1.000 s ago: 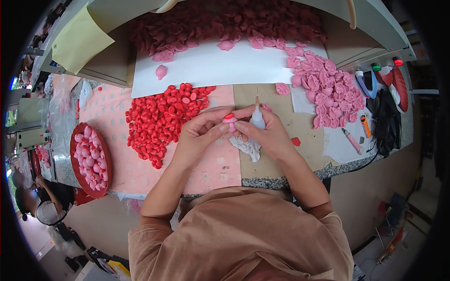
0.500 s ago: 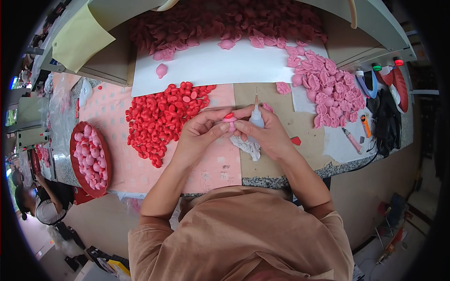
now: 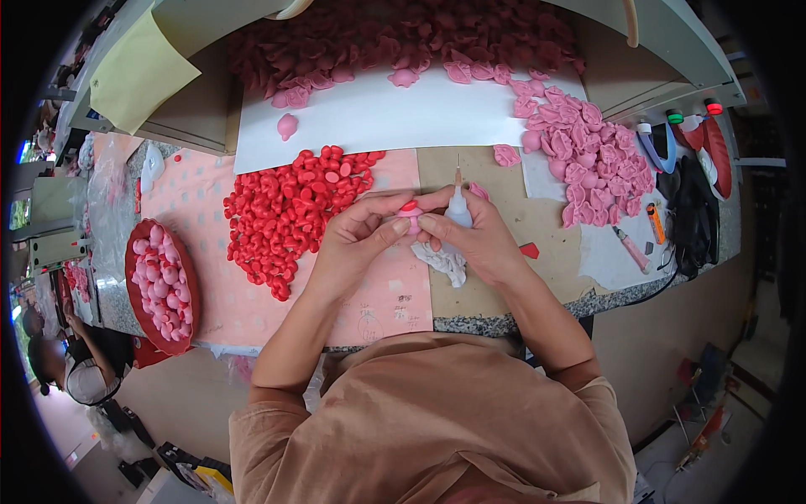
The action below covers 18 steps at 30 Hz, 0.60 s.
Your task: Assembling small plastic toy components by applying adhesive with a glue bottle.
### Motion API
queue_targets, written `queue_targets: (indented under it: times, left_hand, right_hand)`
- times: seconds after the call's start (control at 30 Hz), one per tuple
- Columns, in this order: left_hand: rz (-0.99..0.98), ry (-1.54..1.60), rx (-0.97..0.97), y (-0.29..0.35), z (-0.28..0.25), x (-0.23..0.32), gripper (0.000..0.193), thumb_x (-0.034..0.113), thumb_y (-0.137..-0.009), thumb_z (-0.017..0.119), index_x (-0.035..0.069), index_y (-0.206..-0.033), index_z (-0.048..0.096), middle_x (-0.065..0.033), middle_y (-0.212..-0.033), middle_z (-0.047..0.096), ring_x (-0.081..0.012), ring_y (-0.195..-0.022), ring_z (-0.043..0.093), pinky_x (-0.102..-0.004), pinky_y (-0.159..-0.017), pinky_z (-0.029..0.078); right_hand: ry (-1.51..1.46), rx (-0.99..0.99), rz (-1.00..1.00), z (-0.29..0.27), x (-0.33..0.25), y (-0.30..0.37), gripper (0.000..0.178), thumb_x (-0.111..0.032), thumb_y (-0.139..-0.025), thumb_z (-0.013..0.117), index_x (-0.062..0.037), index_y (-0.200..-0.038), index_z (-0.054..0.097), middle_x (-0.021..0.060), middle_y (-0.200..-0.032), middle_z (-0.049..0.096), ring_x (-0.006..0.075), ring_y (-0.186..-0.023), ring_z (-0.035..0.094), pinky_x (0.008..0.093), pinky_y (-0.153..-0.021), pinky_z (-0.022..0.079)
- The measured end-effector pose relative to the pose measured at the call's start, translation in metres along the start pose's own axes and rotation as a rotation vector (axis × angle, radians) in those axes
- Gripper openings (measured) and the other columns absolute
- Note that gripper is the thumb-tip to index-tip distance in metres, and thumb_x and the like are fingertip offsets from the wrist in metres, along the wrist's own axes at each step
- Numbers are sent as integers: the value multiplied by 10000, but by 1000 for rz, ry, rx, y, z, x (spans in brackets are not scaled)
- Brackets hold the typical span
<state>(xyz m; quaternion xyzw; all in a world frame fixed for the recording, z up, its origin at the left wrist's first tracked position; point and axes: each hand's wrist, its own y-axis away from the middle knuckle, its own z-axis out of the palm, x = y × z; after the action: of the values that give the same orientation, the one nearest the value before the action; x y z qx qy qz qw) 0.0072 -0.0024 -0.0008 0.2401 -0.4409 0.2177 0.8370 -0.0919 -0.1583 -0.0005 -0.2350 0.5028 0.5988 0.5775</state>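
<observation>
Hands: two, bare, brought together over the worktable, forearms raised from the lower edge and converged toward the middle.

Left hand [image 3: 361,228]: bent at the knuckles, palm turned inward; thumb and forefinger are closed in a pinch on the near and far sides of one small pink piece [image 3: 412,225], the other fingers being curled behind.

Right hand [image 3: 483,233]: held as a near mirror of the left; the same piece is gripped from the right by thumb and forefinger. A small squeeze bottle [image 3: 458,210] is also lodged in this hand, its needle tip pointed away from the body; how firmly it is clasped cannot be told.

Pink piece: held between both sets of fingertips, above the table, with a red cap [image 3: 408,207] seated at its top.

Just below the hands: one crumpled white cloth [image 3: 447,265]. To the left: a pile of red parts [image 3: 273,214]; farther left, a red basket [image 3: 196,294], filled with pink-and-red pieces. To the right: a heap of pink parts [image 3: 586,155].
</observation>
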Motion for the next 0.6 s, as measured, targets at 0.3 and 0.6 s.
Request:
queue_targets:
  times: [0.3, 0.6]
  left_hand:
    - [27, 7, 2, 0, 0, 0, 279, -25, -859, 555, -10, -1137, 561, -103, -1131, 542, -197, -942, 609, -320, -831, 529]
    - [37, 0, -5, 0, 1, 0, 284, -19, -863, 552, -4, -1146, 558, -104, -1116, 554, -204, -927, 616, -321, -826, 526]
  right_hand:
    - [11, 1, -5, 1, -1, 0, 187, -72, -867, 597, -12, -1042, 571, 42, -846, 591, 83, -699, 544, 216, -630, 453]
    - [-5, -2, -7, 1, 0, -1, 186, -67, -866, 595, -8, -1041, 569, 56, -859, 603, 87, -705, 548, 215, -636, 456]
